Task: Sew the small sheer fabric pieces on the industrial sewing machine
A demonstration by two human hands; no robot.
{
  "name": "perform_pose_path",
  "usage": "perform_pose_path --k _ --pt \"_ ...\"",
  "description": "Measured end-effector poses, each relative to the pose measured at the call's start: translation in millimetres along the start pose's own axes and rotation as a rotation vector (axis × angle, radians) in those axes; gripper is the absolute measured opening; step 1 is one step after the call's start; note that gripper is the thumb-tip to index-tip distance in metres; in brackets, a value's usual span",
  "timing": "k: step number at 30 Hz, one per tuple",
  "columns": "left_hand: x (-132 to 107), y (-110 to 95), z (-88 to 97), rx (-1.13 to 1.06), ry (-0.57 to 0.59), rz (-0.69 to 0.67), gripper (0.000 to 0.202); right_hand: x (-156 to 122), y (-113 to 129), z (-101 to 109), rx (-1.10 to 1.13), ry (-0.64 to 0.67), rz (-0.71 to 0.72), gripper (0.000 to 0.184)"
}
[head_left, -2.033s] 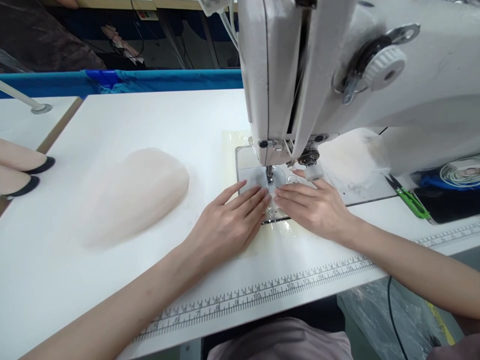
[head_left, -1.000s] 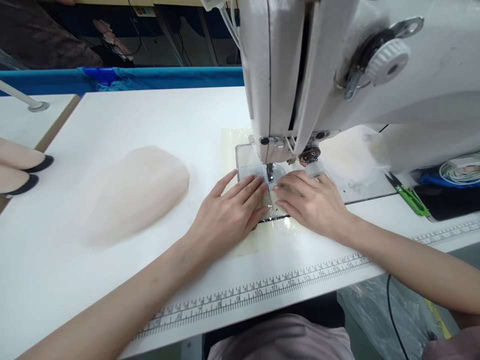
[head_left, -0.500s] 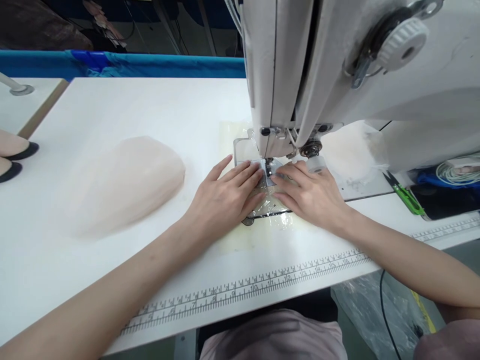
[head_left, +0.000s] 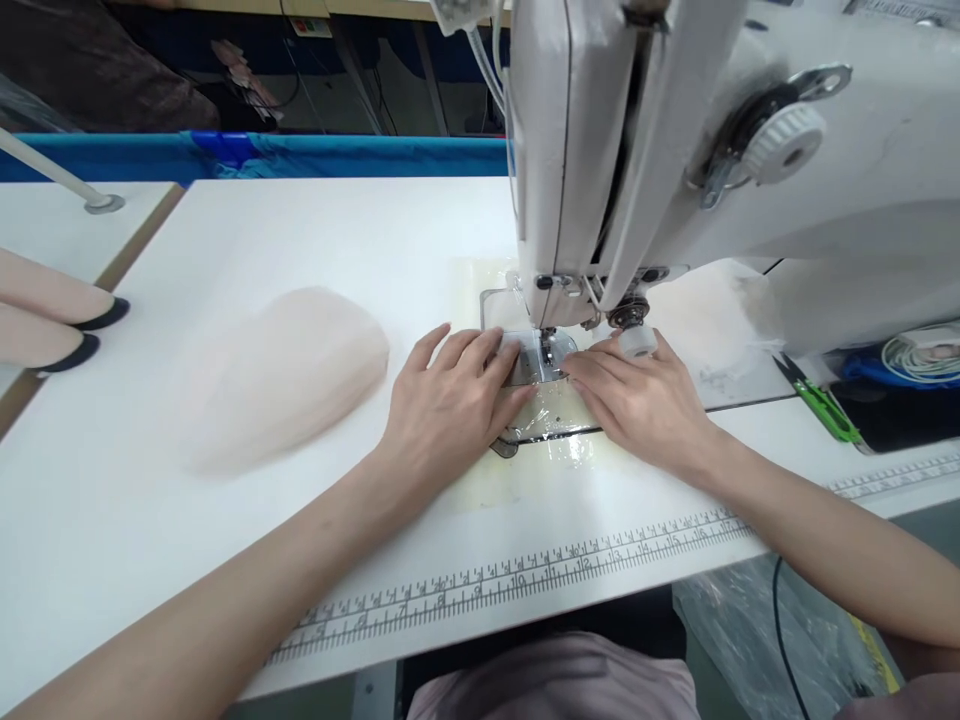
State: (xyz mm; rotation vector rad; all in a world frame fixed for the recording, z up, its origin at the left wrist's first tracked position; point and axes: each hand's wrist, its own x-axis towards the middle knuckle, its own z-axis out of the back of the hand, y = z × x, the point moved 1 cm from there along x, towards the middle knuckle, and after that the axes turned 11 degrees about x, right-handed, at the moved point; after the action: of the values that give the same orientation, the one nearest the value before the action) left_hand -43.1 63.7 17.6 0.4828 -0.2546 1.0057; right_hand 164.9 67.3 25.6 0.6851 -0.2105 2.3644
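Note:
My left hand [head_left: 448, 405] lies flat on the bed of a white sewing machine [head_left: 675, 170], fingers stretched toward the needle and presser foot [head_left: 547, 348]. My right hand [head_left: 640, 400] lies flat opposite it, fingertips just right of the needle. Both press down a small sheer, near-transparent piece of fabric [head_left: 553, 412] that runs under the foot over the metal needle plate. Neither hand grips anything.
A pile of pale pink sheer fabric [head_left: 289, 375] lies to the left on the white table [head_left: 225, 240]. More sheer pieces [head_left: 709, 310] sit behind the machine arm. Green thread snips [head_left: 821, 400] lie at right. A printed ruler [head_left: 525, 580] runs along the front edge.
Both hands have slid a little away from me toward the needle, feeding the sheer piece under the foot. The view shifted slightly.

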Motion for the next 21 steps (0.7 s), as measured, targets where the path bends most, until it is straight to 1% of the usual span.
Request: perform_pose_path --k 1,2,3,4,6,7,8,9,10,11,12,13,14,15,16,17,19,21 --pt "-1 -2 4.4 0.016 -0.007 -0.017 0.042 0 1 0 0.032 0.010 0.005 0.030" --pt "-4 -6 9.4 0.007 -0.023 -0.069 0.040 0 3 0 0.078 0.029 0.018 0.034" --pt "-6 -9 14.8 -0.028 -0.049 -0.156 0.037 0 5 -1 0.136 0.060 0.041 0.037" --pt "-9 -14 20.4 -0.091 -0.089 -0.278 0.034 -1 6 -2 0.204 0.097 0.081 0.037" --pt "-16 -20 30.8 -0.229 -0.218 -0.534 0.027 -2 9 -4 0.349 0.160 0.173 0.035" --pt "-18 -21 34.8 -0.270 -0.293 -0.595 0.021 -2 9 -4 0.420 0.167 0.215 0.031" --pt "-20 -21 37.5 -0.277 -0.351 -0.579 0.017 -3 9 -4 0.485 0.155 0.243 0.028" --pt "-19 -19 38.5 -0.250 -0.371 -0.492 0.014 -3 8 -3 0.542 0.132 0.259 0.027" --pt "-18 -16 38.0 -0.198 -0.336 -0.358 0.013 -3 6 -2 0.589 0.110 0.264 0.028" --pt "-16 -13 36.1 -0.136 -0.249 -0.210 0.016 -3 4 0 0.624 0.095 0.262 0.030" --pt "-14 -10 33.2 -0.079 -0.125 -0.082 0.022 -3 2 1 0.648 0.089 0.257 0.032" --pt "-12 -7 30.0 -0.041 0.006 0.008 0.028 -4 -1 3 0.661 0.093 0.245 0.033" --pt "-10 -5 26.9 -0.032 0.121 0.063 0.031 -4 -3 5 0.668 0.098 0.230 0.035" --pt "-9 -4 24.4 -0.048 0.206 0.098 0.029 -4 -6 6 0.671 0.103 0.215 0.035" --pt "-8 -3 22.7 -0.086 0.260 0.126 0.024 -4 -7 7 0.670 0.106 0.200 0.035" --pt "-7 -2 21.7 -0.136 0.292 0.154 0.019 -5 -9 8 0.666 0.110 0.189 0.035" --pt "-7 -2 21.7 -0.266 0.318 0.218 0.011 -5 -8 9 0.647 0.100 0.163 0.033" --pt "-7 -2 23.1 -0.422 0.313 0.279 0.009 -5 -4 11 0.635 0.053 0.077 0.026"
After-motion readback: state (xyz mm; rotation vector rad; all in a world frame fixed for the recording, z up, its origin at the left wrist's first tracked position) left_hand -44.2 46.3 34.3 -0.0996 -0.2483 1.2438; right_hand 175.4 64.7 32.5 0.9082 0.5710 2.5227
